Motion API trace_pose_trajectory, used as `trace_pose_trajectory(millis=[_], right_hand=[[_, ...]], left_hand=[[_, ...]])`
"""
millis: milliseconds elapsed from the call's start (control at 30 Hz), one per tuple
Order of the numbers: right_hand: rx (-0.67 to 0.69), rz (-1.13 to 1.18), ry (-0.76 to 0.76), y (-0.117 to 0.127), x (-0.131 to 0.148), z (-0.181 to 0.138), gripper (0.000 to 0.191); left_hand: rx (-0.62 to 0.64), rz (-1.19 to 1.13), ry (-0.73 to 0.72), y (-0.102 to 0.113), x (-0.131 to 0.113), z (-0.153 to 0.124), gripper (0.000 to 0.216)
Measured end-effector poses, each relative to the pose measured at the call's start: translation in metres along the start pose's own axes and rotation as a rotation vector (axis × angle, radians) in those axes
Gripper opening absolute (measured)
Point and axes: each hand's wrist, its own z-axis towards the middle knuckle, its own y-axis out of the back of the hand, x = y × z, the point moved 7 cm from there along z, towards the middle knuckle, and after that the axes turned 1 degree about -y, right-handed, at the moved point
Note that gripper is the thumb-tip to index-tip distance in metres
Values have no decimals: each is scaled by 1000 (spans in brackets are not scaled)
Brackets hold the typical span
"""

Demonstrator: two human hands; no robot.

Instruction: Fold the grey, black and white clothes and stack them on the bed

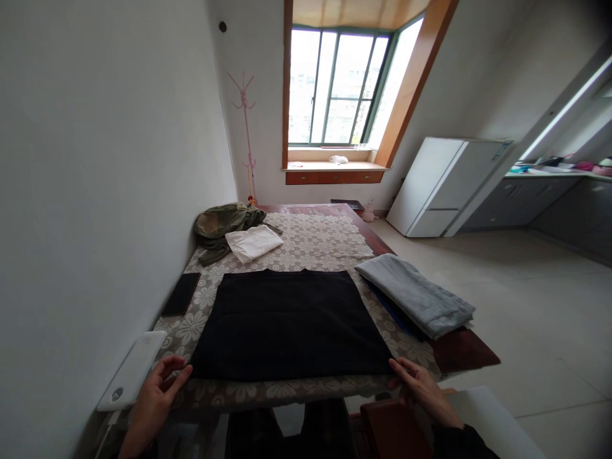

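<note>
A black cloth (287,322) lies flat, folded into a wide rectangle, on the lace-covered table (315,239). My left hand (155,398) rests at the cloth's near left corner, fingers curled toward its edge. At the near right corner, my right hand (421,386) touches the cloth's edge with fingers stretched out. Neither hand lifts the cloth.
A folded grey garment (415,293) lies on the table's right side over something blue. At the far left sit a crumpled green garment (224,223) and a folded white cloth (253,242). A black phone (182,293) and a white power bank (134,370) lie by the left wall. A white fridge (444,185) stands at the right.
</note>
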Motion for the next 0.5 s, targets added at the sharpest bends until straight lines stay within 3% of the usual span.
trace_pose_trajectory(millis=[133,333,500], right_hand=[[26,60,-9,1,-2,1,48],[12,98,-10,5,-7,3,48],[-20,53,5,1,4,-5,47]], left_hand=[[68,-16,19,-6,-1,-9,74],[122,219,-54,-9,-4,-9,65],[155,167,23,-16,4,-12,62]])
